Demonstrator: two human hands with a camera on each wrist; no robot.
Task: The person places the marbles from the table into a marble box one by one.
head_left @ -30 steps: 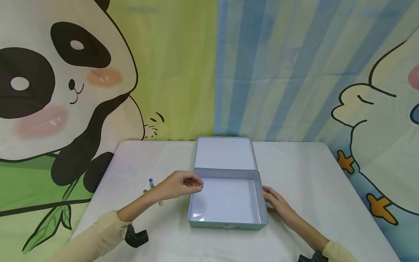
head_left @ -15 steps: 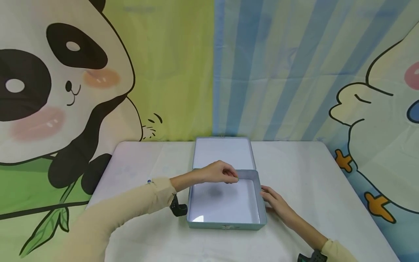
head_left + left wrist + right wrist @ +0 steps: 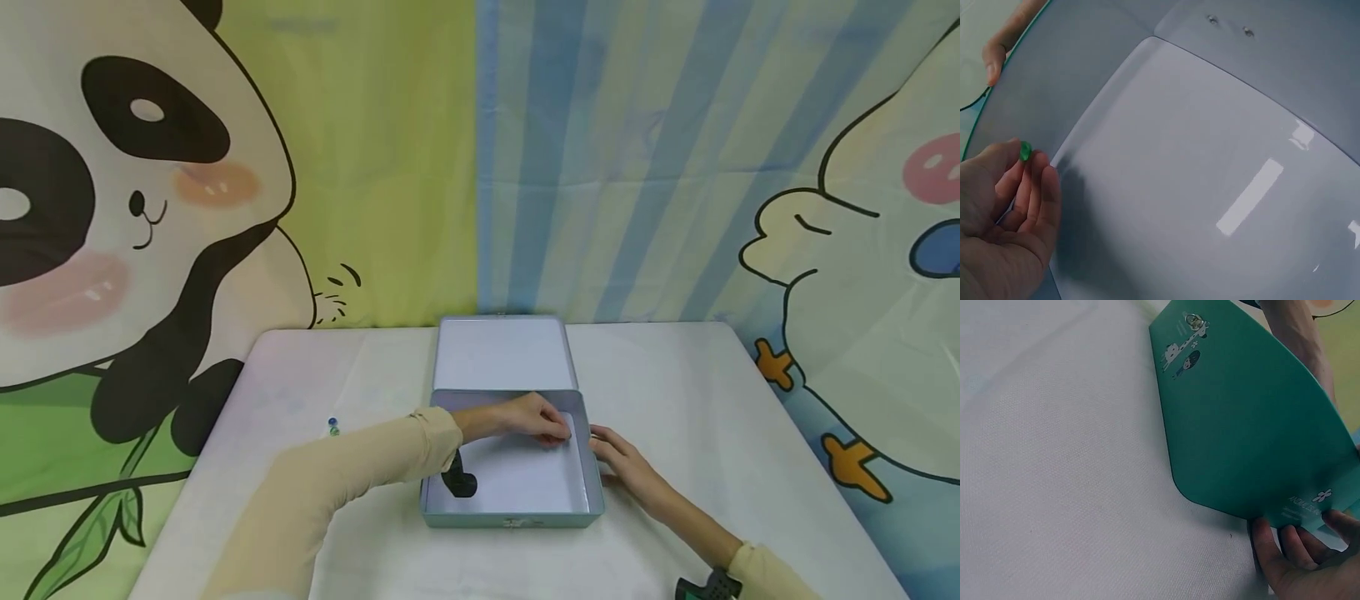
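A green glass marble [image 3: 1025,150] is pinched between the thumb and fingers of my left hand [image 3: 534,418]. That hand is inside the open tin box [image 3: 512,521], low near its right wall. My right hand [image 3: 633,471] rests against the outside of the right wall, its fingertips touching the green side [image 3: 1241,425] in the right wrist view. Its fingers look relaxed and extended. In the head view the marble is hidden by the left fingers.
The box lid [image 3: 501,354] leans back, hinged open. A blue marble [image 3: 332,422] and a green one [image 3: 334,432] lie on the white table [image 3: 675,375] left of the box; my left sleeve covers part of that area. A printed curtain [image 3: 390,167] hangs behind.
My left hand has carried the green marble rightward from the box's left rim, across the box, then down toward its right wall. My right hand has stayed at the box's side.
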